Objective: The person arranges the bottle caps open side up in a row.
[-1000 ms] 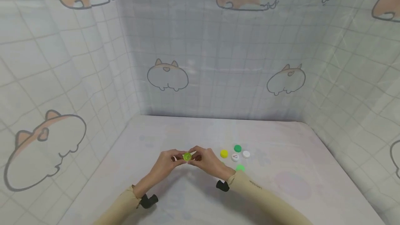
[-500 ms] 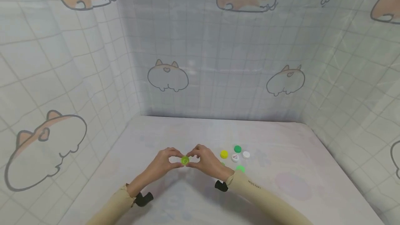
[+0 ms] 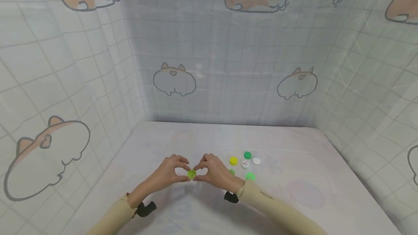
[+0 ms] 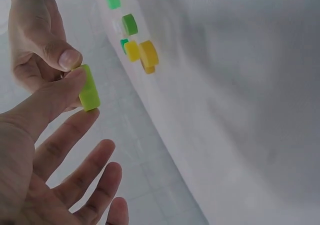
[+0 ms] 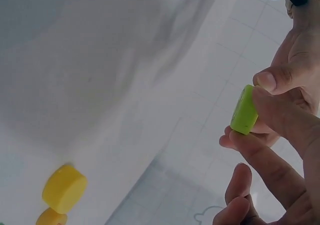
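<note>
Between my two hands is a lime-green bottle cap [image 3: 191,174], raised above the table. My left hand [image 3: 164,172] pinches its left side between thumb and index fingertip, the other fingers spread apart in the left wrist view. On the opposite side my right hand [image 3: 214,171] pinches the same cap with thumb and index finger. Seen edge-on, the cap [image 4: 90,88] has a smooth side wall in the left wrist view. The right wrist view also shows the cap [image 5: 244,110] edge-on, with fingertips of both hands at its rim.
Right of my right hand lie a yellow cap [image 3: 233,161], a dark green cap [image 3: 247,155], a white cap [image 3: 256,161], a marked white cap [image 3: 245,164] and a bright green cap [image 3: 250,176]. Another green cap [image 3: 231,172] sits beside my right hand. Patterned cloth walls [image 3: 222,108] surround the table.
Both hands have moved the lime-green cap down and slightly left in the head view, closer to the person. The green cap beside the right hand shows more. The loose caps lie still.
</note>
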Tool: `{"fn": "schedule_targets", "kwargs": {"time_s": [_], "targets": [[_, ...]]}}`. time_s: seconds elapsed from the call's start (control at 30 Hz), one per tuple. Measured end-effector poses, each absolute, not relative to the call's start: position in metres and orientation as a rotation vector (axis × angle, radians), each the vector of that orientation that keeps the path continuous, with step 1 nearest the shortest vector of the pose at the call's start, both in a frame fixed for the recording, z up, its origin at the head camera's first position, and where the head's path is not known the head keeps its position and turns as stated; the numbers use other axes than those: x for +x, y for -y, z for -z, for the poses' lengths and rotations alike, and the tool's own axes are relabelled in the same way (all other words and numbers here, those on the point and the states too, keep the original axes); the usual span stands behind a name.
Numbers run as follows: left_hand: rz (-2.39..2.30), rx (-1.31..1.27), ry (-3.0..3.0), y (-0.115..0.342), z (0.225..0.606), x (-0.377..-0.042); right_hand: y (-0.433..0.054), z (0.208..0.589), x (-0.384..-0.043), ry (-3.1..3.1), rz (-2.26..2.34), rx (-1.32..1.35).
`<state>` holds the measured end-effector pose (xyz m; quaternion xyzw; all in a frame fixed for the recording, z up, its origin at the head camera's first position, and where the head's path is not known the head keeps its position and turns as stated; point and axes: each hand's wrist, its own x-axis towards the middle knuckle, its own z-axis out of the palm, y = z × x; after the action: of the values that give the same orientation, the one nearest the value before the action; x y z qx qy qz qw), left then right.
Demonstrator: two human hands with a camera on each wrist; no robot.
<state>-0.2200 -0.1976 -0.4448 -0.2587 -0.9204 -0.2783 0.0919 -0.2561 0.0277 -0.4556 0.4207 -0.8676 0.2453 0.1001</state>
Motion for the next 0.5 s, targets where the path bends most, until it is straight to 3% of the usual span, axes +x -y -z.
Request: {"fn": "schedule_targets", "kwargs": {"time_s": [0.5], "targets": [[0.733,-0.876,2.889,0.192,0.459,-0.214,-0.031,0.471,-0.247,2.575,-0.509,1.323]]}}
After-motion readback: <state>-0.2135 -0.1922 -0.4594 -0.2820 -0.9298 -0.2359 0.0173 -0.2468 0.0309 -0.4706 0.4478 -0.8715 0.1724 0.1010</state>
